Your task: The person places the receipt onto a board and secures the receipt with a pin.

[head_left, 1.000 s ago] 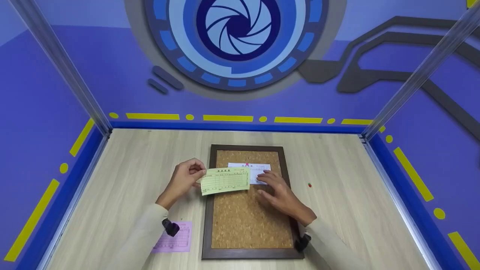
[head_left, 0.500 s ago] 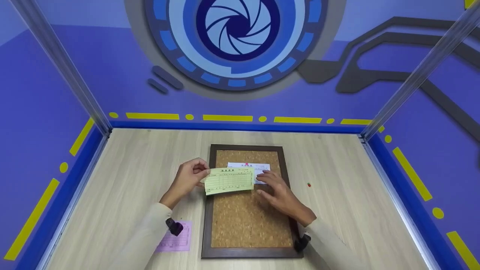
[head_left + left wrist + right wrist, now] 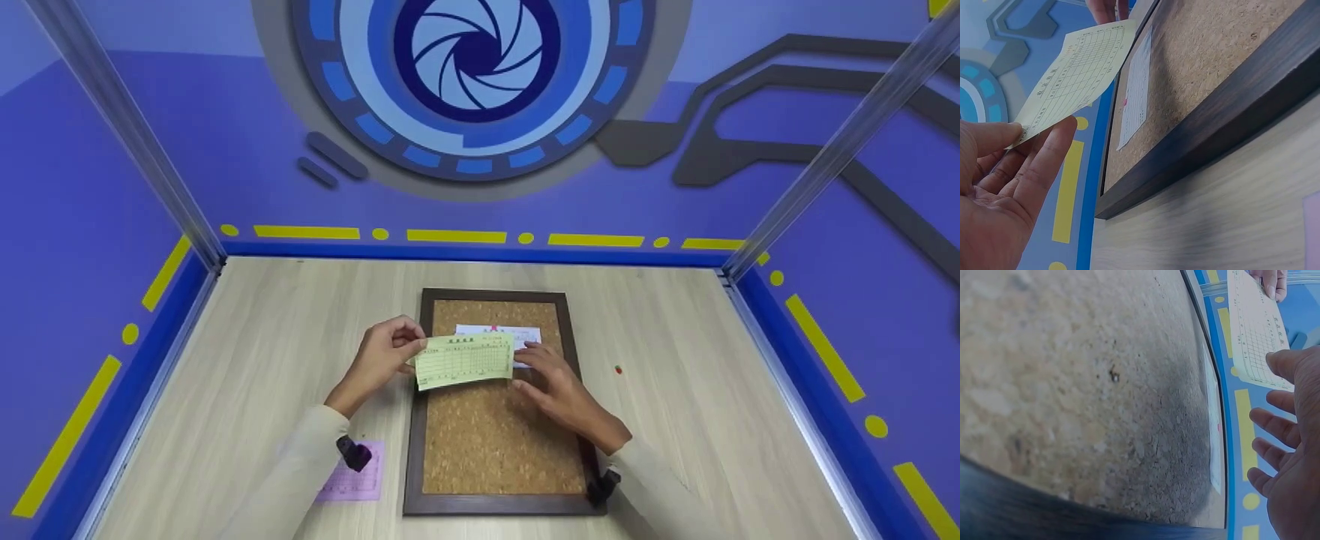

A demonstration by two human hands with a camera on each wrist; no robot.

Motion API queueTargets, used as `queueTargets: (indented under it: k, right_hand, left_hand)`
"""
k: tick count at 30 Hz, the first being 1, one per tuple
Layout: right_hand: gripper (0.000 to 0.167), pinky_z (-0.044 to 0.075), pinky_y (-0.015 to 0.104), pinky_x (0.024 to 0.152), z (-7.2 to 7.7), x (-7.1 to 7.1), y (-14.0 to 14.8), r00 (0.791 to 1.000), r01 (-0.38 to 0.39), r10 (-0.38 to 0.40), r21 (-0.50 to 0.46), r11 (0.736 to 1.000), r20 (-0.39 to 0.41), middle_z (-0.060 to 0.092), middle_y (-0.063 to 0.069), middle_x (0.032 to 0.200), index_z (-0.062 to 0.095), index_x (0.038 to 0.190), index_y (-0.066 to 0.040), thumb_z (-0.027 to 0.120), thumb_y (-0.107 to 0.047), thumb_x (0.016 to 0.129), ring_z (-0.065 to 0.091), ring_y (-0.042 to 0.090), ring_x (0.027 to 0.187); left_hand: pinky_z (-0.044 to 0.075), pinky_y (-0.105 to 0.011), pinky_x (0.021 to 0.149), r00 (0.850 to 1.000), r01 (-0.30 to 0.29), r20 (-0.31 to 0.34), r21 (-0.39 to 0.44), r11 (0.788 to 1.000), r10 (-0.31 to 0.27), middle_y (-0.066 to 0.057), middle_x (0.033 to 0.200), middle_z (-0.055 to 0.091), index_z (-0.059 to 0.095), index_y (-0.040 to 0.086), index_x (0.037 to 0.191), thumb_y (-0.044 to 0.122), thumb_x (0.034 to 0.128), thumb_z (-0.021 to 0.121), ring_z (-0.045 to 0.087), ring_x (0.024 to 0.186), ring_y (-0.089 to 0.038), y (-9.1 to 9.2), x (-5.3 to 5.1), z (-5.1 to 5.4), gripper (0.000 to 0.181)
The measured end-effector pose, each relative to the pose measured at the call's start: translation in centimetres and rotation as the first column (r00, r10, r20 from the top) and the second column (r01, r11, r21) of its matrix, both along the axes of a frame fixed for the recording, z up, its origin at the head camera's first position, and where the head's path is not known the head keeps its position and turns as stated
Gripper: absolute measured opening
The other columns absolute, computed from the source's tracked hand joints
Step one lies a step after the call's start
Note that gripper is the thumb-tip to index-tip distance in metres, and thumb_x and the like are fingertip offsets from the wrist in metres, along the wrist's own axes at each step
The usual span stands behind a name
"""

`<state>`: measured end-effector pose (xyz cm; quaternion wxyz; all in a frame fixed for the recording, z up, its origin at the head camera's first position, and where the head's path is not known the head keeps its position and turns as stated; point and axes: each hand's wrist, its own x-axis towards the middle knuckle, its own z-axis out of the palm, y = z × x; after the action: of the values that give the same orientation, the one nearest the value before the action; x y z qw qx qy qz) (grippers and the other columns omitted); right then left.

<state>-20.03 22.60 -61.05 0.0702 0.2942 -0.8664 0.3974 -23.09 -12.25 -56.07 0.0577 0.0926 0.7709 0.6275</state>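
My left hand pinches the left end of a pale green printed slip between thumb and fingers, holding it above the framed cork board. The left wrist view shows the slip raised off the board, its far end slightly bent. Behind it, a white slip lies on the upper cork with a pink pin at its top edge. My right hand hovers by the green slip's right end, fingers spread and relaxed; in the right wrist view its thumb is close to the slip, contact unclear.
A pink-purple printed slip lies on the table left of the board, partly under my left sleeve. One small red and green item rests on the table to the right. Blue walls enclose the table's back and sides.
My left hand has moved slightly right, carrying the green slip toward my right hand, and the slip covers more of the white one. My right hand has barely moved.
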Motion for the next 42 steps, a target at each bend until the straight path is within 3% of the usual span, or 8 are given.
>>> queueTargets:
  k: [8,12,16,20,23,28,37,42]
  right_hand:
    - [0.035,0.038,0.067,0.123,-0.2,0.0,0.3,0.999,0.018,-0.018,-0.005,1.000,0.039,0.069,0.009,0.144,0.072,0.140,-0.007,0.076,-0.015,0.106,0.053,0.046,0.148]
    - [0.032,0.048,0.062,0.117,0.0,0.2,0.2,0.995,0.035,-0.029,-0.066,0.997,0.095,0.071,0.008,0.139,0.073,0.137,-0.008,0.075,-0.016,0.106,0.062,0.040,0.140]
    - [0.023,0.060,0.050,0.104,0.3,0.5,0.1,0.974,0.092,-0.055,-0.165,0.982,0.218,0.077,0.006,0.125,0.075,0.128,-0.008,0.075,-0.016,0.106,0.073,0.026,0.120]
    - [0.013,0.064,0.036,0.093,0.5,0.7,0.0,0.948,0.157,-0.085,-0.216,0.964,0.307,0.078,0.005,0.110,0.076,0.116,-0.005,0.075,-0.013,0.106,0.074,0.018,0.105]
    - [0.008,0.061,0.027,0.082,0.7,0.8,0.0,0.937,0.187,-0.104,-0.227,0.956,0.333,0.075,0.004,0.101,0.076,0.109,-0.005,0.074,-0.012,0.106,0.070,0.015,0.095]
    - [0.004,0.051,0.024,0.072,0.8,0.9,0.2,0.933,0.211,-0.126,-0.229,0.950,0.338,0.071,0.002,0.092,0.076,0.103,-0.007,0.074,-0.010,0.105,0.063,0.015,0.084]
    - [0.005,0.048,0.025,0.069,0.6,1.2,0.7,0.916,0.226,-0.110,-0.270,0.936,0.386,0.068,0.006,0.091,0.075,0.103,-0.006,0.074,-0.010,0.106,0.060,0.016,0.081]
    - [0.006,0.051,0.025,0.071,0.4,1.3,0.9,0.908,0.234,-0.112,-0.268,0.934,0.405,0.070,0.007,0.093,0.075,0.103,-0.005,0.074,-0.010,0.105,0.061,0.016,0.083]
  left_hand:
    - [0.065,-0.035,0.061,1.000,0.007,0.007,0.023,1.000,-0.007,-0.012,0.099,0.074,0.070,0.005,0.103,0.001,0.1035,0.073,0.072,0.085,-0.019,0.2,0.1,0.1,0.005]
    - [0.065,-0.035,0.060,1.000,0.004,0.010,0.040,0.999,-0.004,-0.012,0.097,0.073,0.070,0.004,0.103,0.000,0.1030,0.074,0.071,0.082,-0.019,0.3,0.2,0.1,0.005]
    - [0.063,-0.030,0.057,1.000,0.010,0.018,0.059,0.998,-0.011,-0.010,0.095,0.073,0.070,0.005,0.102,-0.002,0.1020,0.074,0.071,0.081,-0.018,0.6,0.2,0.1,0.008]
    - [0.064,-0.031,0.058,0.999,0.021,0.027,0.072,0.997,-0.023,-0.010,0.096,0.073,0.070,0.006,0.102,0.000,0.1022,0.074,0.071,0.082,-0.018,1.0,0.2,0.1,0.008]
    - [0.065,-0.034,0.060,0.999,0.023,0.034,0.071,0.997,-0.025,-0.010,0.098,0.073,0.070,0.007,0.103,0.001,0.1028,0.074,0.072,0.084,-0.018,1.2,0.1,0.0,0.007]
    - [0.065,-0.034,0.060,0.999,0.014,0.033,0.064,0.998,-0.017,-0.009,0.098,0.073,0.070,0.007,0.103,0.001,0.1029,0.074,0.072,0.084,-0.017,1.5,0.1,-0.1,0.007]
    - [0.067,-0.039,0.066,1.000,0.029,-0.004,0.075,0.997,-0.029,-0.012,0.098,0.074,0.069,-0.002,0.107,-0.001,0.1030,0.072,0.071,0.085,-0.019,1.7,-0.2,-0.4,0.005]
    - [0.067,-0.039,0.067,1.000,0.018,0.013,0.090,0.996,-0.019,-0.011,0.098,0.073,0.069,-0.003,0.107,0.000,0.1035,0.072,0.072,0.086,-0.018,1.9,-0.1,-0.6,0.005]
